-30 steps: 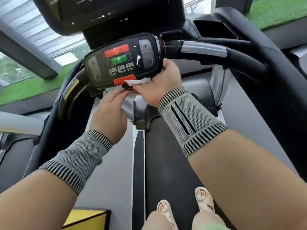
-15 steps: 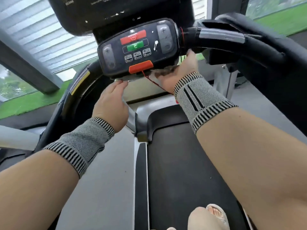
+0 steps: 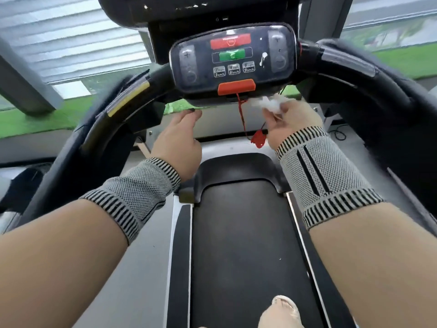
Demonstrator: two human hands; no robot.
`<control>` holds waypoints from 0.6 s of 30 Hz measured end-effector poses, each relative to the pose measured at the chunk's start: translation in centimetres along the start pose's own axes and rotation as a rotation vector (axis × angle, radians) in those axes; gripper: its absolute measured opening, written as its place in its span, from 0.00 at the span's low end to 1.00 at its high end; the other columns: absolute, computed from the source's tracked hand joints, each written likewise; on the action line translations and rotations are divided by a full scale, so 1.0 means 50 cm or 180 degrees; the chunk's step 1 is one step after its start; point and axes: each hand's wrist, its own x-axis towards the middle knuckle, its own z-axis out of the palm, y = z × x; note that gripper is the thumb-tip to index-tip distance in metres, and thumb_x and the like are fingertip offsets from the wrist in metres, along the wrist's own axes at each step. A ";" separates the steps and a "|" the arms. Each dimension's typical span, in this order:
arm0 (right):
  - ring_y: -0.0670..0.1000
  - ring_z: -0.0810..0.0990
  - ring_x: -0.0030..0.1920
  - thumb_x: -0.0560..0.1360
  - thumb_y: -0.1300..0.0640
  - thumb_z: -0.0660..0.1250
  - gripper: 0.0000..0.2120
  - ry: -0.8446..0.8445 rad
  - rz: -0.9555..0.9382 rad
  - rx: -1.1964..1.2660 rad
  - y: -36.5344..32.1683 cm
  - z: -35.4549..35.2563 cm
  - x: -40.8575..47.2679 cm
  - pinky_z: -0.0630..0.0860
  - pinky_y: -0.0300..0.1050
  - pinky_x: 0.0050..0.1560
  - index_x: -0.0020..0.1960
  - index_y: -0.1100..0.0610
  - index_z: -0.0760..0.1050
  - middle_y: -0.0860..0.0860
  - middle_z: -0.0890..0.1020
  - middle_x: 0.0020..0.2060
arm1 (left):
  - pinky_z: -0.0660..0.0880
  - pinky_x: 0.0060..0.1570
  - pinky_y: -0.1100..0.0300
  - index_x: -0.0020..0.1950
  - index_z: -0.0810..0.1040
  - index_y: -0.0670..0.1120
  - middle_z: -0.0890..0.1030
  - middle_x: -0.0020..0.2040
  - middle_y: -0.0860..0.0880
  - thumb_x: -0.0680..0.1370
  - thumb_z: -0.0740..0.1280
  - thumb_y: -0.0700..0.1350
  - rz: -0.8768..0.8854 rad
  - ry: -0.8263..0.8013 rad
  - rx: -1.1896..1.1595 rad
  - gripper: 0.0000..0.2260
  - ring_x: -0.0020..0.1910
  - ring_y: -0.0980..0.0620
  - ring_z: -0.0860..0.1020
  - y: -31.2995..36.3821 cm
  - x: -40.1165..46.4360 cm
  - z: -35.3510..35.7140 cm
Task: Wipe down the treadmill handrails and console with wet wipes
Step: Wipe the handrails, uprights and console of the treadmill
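Since half a second ago, the right hand [image 3: 289, 124] has been drawn out from under the console [image 3: 233, 60] and the bunched white wipe [image 3: 269, 104] is now seen, pinched in its fingers just below the console's lower right edge. Whether the wipe touches that edge cannot be told through the blur. The left hand [image 3: 179, 140] has been raised slightly; its fingers are extended, loosely spread, with nothing grasped, and their tips are held at the console's underside, left of centre.

An orange safety key [image 3: 236, 88] is seated at the console's bottom edge. From it a red cord [image 3: 241, 114] is hung, ending in a red clip [image 3: 259, 139] beside the right wrist. Red and green buttons and three speed keys are shown on the panel.

Black handrails [image 3: 123, 107] are curved away on both sides of the console. Striped grey wrist sleeves [image 3: 139, 192] are worn on both arms. The belt [image 3: 236, 245] is seen below, with a sandalled foot [image 3: 283, 308] at the bottom edge.
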 end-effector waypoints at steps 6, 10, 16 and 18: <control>0.54 0.82 0.43 0.74 0.69 0.63 0.03 -0.0144 0.0543 0.1116 0.120 0.005 -0.096 0.82 0.44 0.42 0.47 0.64 0.74 0.59 0.81 0.43 | 0.60 0.69 0.60 0.74 0.65 0.49 0.63 0.75 0.51 0.76 0.57 0.34 -0.0059 0.0022 -0.0266 0.26 0.71 0.50 0.65 -0.041 0.004 -0.005; 0.50 0.72 0.34 0.57 0.58 0.69 0.17 -0.0878 -0.0005 0.0681 0.122 0.075 -0.082 0.70 0.43 0.50 0.42 0.68 0.78 0.51 0.74 0.28 | 0.59 0.68 0.62 0.73 0.66 0.50 0.65 0.74 0.52 0.76 0.57 0.34 -0.0027 0.0059 -0.0381 0.26 0.71 0.51 0.66 -0.067 -0.003 -0.004; 0.51 0.73 0.25 0.80 0.53 0.55 0.11 -0.0681 0.0803 0.2214 0.072 0.141 -0.026 0.75 0.46 0.48 0.47 0.59 0.71 0.53 0.74 0.25 | 0.63 0.52 0.74 0.71 0.69 0.52 0.70 0.70 0.53 0.79 0.57 0.36 -0.0273 -0.0047 -0.0762 0.22 0.56 0.58 0.75 -0.099 -0.011 -0.003; 0.51 0.72 0.33 0.78 0.46 0.55 0.18 -0.0990 0.0908 0.2220 0.088 0.157 -0.034 0.72 0.50 0.54 0.52 0.61 0.71 0.52 0.74 0.33 | 0.65 0.53 0.68 0.70 0.72 0.50 0.74 0.66 0.51 0.80 0.58 0.39 -0.0519 -0.0109 -0.1120 0.19 0.57 0.54 0.76 -0.100 -0.003 0.007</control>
